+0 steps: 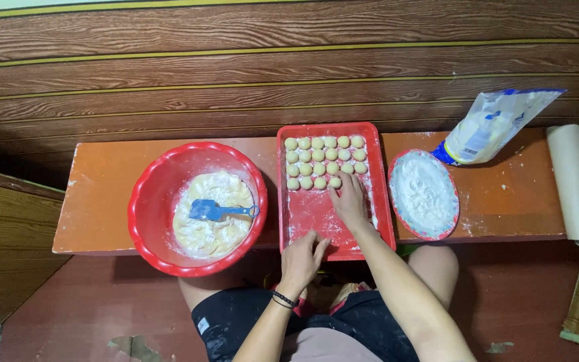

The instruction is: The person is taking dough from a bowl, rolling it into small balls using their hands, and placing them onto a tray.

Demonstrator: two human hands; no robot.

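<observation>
Single head view, looking steeply down, close over bench (102,194).

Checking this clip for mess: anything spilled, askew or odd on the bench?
Mostly tidy. White flour is scattered on the orange bench around the flour plate and near the tilted flour bag. The red tray overhangs the bench's front edge. The dough balls sit in neat rows.

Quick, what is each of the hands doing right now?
Left hand: empty, fingers curled, resting on the near edge of the red tray.
Right hand: fingertips on a dough ball, whether gripped cannot be told.
</observation>
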